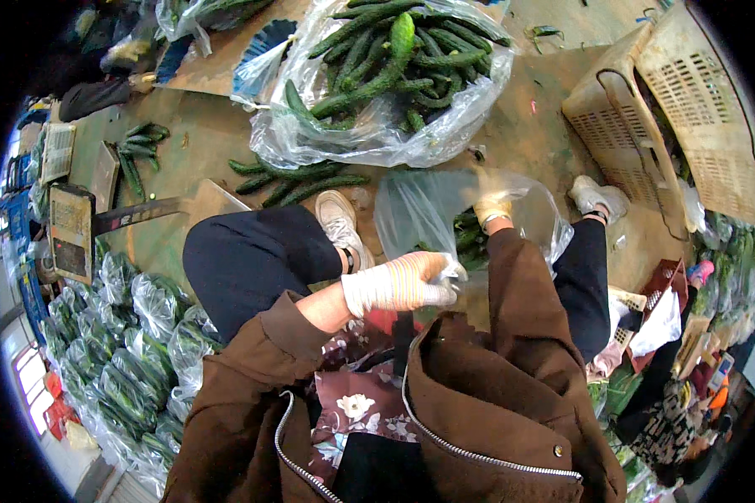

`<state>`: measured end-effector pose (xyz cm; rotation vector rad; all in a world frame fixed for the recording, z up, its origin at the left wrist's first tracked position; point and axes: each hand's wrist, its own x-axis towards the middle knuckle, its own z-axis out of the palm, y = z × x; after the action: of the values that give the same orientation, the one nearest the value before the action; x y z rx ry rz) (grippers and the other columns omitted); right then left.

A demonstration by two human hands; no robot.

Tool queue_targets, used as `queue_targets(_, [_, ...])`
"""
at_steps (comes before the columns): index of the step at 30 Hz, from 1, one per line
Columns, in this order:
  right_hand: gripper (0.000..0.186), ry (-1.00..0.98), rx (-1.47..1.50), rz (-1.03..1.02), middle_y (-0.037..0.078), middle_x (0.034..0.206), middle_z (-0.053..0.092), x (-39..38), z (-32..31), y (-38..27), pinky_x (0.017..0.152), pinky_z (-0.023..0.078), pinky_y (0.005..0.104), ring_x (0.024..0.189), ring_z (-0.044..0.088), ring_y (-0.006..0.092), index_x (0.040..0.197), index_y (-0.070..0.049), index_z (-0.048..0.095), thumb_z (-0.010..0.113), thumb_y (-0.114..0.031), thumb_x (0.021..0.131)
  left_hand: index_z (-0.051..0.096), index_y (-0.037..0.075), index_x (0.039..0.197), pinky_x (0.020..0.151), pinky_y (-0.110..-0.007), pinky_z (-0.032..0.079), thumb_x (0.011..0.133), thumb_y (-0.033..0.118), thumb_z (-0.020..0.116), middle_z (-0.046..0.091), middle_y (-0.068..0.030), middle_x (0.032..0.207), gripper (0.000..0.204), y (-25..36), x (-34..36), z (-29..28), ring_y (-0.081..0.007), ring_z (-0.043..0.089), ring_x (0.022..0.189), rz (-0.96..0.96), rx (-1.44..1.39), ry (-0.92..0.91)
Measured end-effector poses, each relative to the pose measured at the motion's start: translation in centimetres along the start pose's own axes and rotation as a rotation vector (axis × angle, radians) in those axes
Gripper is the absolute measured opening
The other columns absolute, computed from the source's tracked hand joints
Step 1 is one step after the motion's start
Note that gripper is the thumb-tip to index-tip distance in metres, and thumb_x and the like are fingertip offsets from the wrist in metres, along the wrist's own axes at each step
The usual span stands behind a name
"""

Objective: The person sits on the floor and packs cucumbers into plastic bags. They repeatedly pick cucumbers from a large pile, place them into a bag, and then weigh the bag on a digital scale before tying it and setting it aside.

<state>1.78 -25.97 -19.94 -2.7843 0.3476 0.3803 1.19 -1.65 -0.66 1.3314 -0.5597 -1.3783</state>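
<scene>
A small clear plastic bag (411,214) lies between your feet, and everything here is placed from it. Inside, on its right side, sit a few dark green cucumbers (470,239). Your hands are apart, both gloved. Your left hand (401,283), at the bag's near edge, appears to pinch a gathered bit of film between thumb and fingers. Your right hand (493,207) is over the bag's right half, above the cucumbers; its fingers are blurred, so you cannot tell whether they grip anything. The film looks thin, so a hard pull at that one pinch could split it, and if the pinch slips, the mouth could fold shut. The cucumbers' bumpy skins might snag or pierce the plastic if pushed against it. Just beyond the bag, a large clear plastic bag (289,138) lies open under a high heap of spiny cucumbers (394,71); catching its near rim could send some rolling down. Left of the small bag, your left shoe (341,228) stands right by loose cucumbers (285,183), and a shifted foot could bruise them. On the right, the film reaches your right trouser leg (580,272), where a moving knee could drag it askew.
</scene>
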Motion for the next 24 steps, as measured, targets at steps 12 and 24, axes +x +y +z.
queue_targets(12, [0.032,-0.439,1.353,-0.025,0.002,0.106,0.066,2.4,-16.4,-12.3,0.081,0.046,0.0292,0.097,0.059,0.0120,0.111,-0.006,0.064,0.055,-0.029,0.091,0.057,-0.001,0.101,0.075,-0.034,0.047,0.082,0.020,0.058,0.063,-0.0132,0.088,0.029,-1.7,-2.0,-0.6,-0.0210,0.058,0.082,-0.059,0.067,0.292])
queue_targets(24, [0.034,0.030,-0.554,-0.450,0.001,0.117,0.058,14.7,-7.9,-22.3,0.095,0.033,0.0591,0.118,0.047,0.0227,0.117,-0.018,0.055,0.056,-0.026,0.083,0.057,-0.004,0.101,0.080,-0.040,0.046,0.080,0.029,0.058,0.062,-0.0249,0.094,0.040,-4.2,-0.5,-0.8,-0.0371,0.059,0.091,0.012,0.212,0.297])
